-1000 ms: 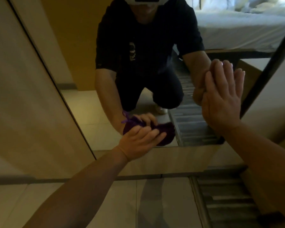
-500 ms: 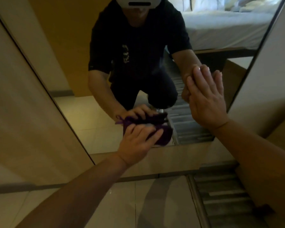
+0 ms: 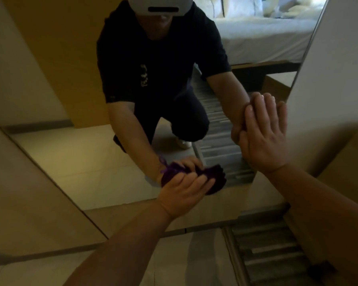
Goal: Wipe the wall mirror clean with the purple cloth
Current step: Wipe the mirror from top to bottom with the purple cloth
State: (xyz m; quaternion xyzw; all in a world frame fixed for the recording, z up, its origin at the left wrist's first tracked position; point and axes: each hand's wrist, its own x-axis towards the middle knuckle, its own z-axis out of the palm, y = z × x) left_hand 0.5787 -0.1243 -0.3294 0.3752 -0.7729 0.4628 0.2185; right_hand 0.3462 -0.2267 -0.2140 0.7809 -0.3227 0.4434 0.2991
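The wall mirror (image 3: pixel 74 153) fills most of the view and reaches almost down to the floor. My left hand (image 3: pixel 184 193) presses the bunched purple cloth (image 3: pixel 215 180) against the glass close to the mirror's bottom edge; the cloth shows past my fingertips, merged with its reflection. My right hand (image 3: pixel 262 135) lies flat on the glass near the mirror's right edge, fingers together and pointing up, holding nothing. The mirror shows a crouching person in dark clothes with a headset.
A beige wall panel (image 3: pixel 23 193) borders the mirror on the left, a pale wall (image 3: pixel 329 79) on the right. Below are pale floor tiles (image 3: pixel 190 261) and a striped grey rug (image 3: pixel 273 254). A white bed (image 3: pixel 260 38) is reflected at the upper right.
My left hand with the cloth has slid slightly right along the bottom of the glass. My right hand stays flat on the mirror. My head has tipped, so the view shifted.
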